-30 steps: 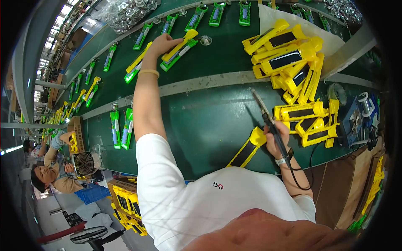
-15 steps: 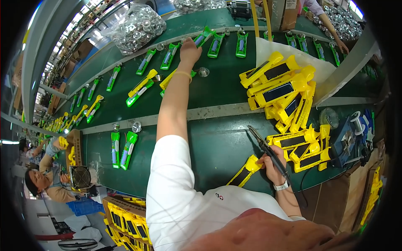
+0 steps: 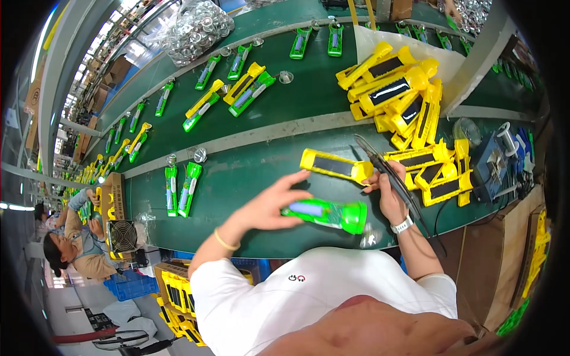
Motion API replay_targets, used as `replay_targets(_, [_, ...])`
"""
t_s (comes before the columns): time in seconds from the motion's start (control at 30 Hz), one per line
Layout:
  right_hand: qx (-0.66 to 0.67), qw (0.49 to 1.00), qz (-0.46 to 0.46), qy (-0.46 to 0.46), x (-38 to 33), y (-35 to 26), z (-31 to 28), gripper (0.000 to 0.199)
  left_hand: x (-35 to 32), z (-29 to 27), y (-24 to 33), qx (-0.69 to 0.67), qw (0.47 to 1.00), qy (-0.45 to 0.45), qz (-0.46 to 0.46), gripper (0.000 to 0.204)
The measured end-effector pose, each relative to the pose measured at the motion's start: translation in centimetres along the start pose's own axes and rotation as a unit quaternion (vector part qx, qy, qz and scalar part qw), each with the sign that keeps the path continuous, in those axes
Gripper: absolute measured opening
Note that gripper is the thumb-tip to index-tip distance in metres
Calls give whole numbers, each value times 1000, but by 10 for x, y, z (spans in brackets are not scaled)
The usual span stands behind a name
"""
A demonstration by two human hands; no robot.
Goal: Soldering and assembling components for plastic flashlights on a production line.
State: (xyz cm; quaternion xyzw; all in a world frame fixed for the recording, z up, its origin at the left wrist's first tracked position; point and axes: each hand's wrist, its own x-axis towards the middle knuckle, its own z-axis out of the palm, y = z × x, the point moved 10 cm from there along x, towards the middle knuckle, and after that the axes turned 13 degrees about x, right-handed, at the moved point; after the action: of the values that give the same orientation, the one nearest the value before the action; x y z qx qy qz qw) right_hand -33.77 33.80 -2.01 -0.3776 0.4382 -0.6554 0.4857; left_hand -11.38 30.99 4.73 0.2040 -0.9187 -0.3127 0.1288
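My left hand (image 3: 270, 204) grips the narrow end of a green flashlight housing (image 3: 353, 218), which lies level in front of my chest with a bluish cylindrical cell inside. A clear reflector cup (image 3: 371, 236) sits beside the housing's wide end. In my right hand (image 3: 392, 199) is a black soldering iron (image 3: 380, 161), its tip pointing away from me. The same hand's fingertips pinch the wide end of a yellow shell with a dark panel (image 3: 332, 164), held just beyond the green housing.
A pile of yellow shells (image 3: 392, 89) rises at the far right, with more shells (image 3: 442, 181) beside my right hand. Two green housings (image 3: 189, 190) lie at the left. Further housings line the green belt (image 3: 285, 113). A blue soldering station (image 3: 490, 172) stands right; a co-worker (image 3: 77, 243) sits left.
My left hand has come back from the far row with a green housing and its reflector cup. My right hand has raised the yellow shell from near the table's front edge.
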Motion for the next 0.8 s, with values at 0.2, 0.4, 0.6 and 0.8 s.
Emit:
replay_targets(0.2, [-57, 997, -32, -50, -4, -3, 15, 30, -2, 41, -14, 146, 989, -17, -27, 53])
replay_targets(0.4, [1, 988, -119, 100, -10, -41, -34, 24, -27, 11, -54, 35, 976, 157, -148, 64])
replay_targets(0.6, [124, 972, -142, 140, -35, -38, -77, 25, -39, 18, -43, 127, 981, 77, -127, 68])
replay_targets(0.8, [153, 973, -106, 136, -42, -27, -65, 28, -12, 29, -30, 206, 970, 117, -64, 58])
